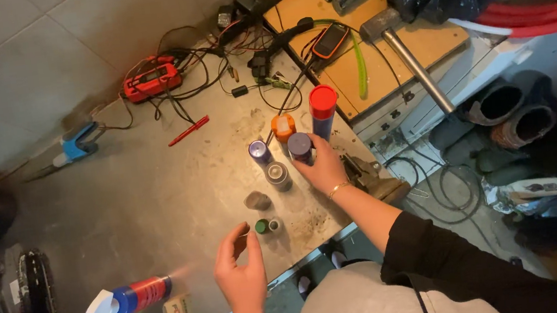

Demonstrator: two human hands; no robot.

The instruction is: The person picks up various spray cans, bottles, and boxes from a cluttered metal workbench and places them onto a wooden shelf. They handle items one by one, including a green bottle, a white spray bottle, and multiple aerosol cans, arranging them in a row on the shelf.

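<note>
Gripping grey-capped can (300, 148), right hand (325, 168) fingers wrapped; left hand (240, 273) fingers half-curled, holding nothing, near small green cap (261, 226).

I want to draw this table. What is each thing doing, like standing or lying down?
Red-capped can: upright, capped.
Orange-capped can: upright.
Grey-capped can: upright, gripped by right hand.
Spray bottle: lying down.
Green cap: on table, by left hand, open.
Hammer: lying flat.

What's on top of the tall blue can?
A red cap sits on top of the tall blue can. The right hand covers the can's lower part, so its base cannot be seen.
</note>
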